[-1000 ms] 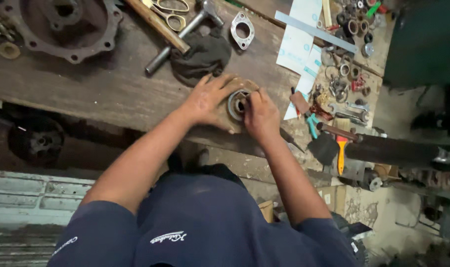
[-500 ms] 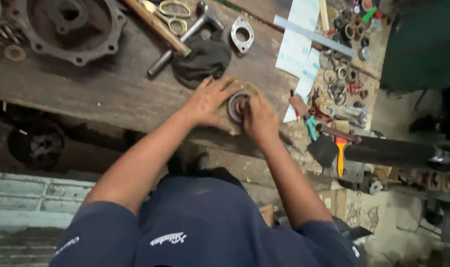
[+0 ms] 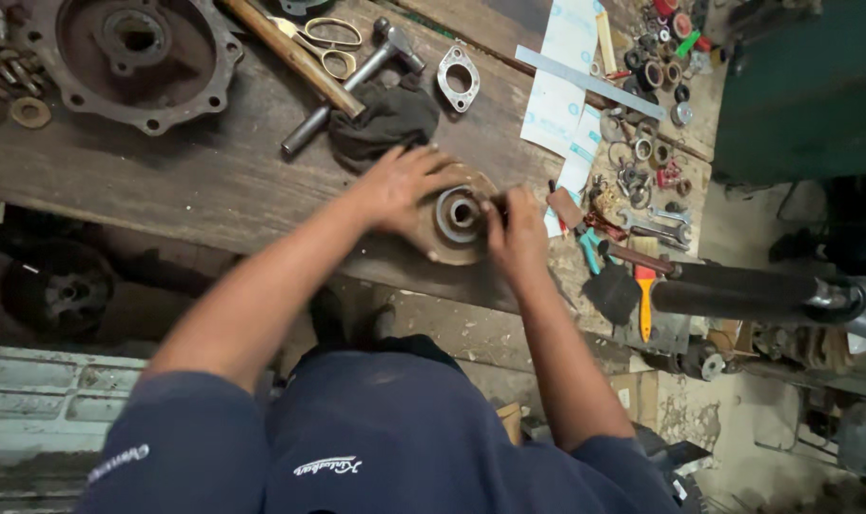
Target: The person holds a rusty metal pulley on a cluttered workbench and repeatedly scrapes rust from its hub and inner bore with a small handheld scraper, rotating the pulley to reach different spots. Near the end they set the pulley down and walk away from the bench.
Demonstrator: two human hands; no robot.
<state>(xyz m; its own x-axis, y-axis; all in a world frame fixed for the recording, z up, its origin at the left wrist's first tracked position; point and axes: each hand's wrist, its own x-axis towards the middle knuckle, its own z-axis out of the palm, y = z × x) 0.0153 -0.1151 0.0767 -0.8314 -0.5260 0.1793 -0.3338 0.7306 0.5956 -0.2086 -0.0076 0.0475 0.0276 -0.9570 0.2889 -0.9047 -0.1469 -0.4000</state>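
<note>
Gripping round rusty flange (image 3: 457,228) on wooden bench (image 3: 167,181), left hand (image 3: 400,186) spread, right hand (image 3: 519,228) pinching rim

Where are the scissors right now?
In the head view, the scissors lie at the top of the wooden bench, between the wooden handle and the hammer, above the dark rag.

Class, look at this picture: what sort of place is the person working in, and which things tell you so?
Probably a mechanical repair workshop: a worn wooden workbench carries a large round rusty metal housing, a steel hammer and scattered small rings and bearings.
</note>
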